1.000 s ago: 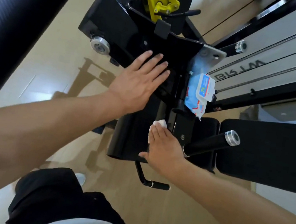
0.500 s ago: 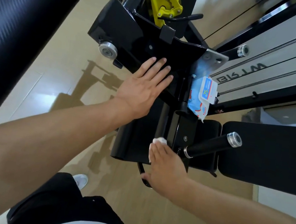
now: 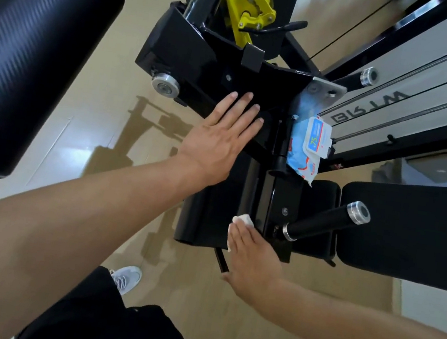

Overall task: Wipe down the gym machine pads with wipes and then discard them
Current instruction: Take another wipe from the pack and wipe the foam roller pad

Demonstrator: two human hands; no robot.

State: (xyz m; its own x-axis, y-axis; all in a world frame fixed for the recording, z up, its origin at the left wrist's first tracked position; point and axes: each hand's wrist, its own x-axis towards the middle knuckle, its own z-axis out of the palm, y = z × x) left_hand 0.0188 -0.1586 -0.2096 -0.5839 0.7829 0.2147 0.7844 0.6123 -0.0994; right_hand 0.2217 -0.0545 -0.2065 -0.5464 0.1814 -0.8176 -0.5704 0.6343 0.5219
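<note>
A crumpled white wipe (image 3: 243, 220) is pressed against the black padded seat edge (image 3: 210, 213) by the flat-fingered right hand (image 3: 252, 256); the left hand (image 3: 221, 140), fingers straight, is rested on the black steel frame (image 3: 204, 59).

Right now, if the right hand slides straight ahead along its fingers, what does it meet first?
Probably the black grip bar, whose base sits just beyond the wipe under the right hand; depth is unclear.

- The single head view looks steeply down from above.
- It sits close over the black machine frame (image 3: 226, 62), with wooden floor (image 3: 103, 110) beneath.
</note>
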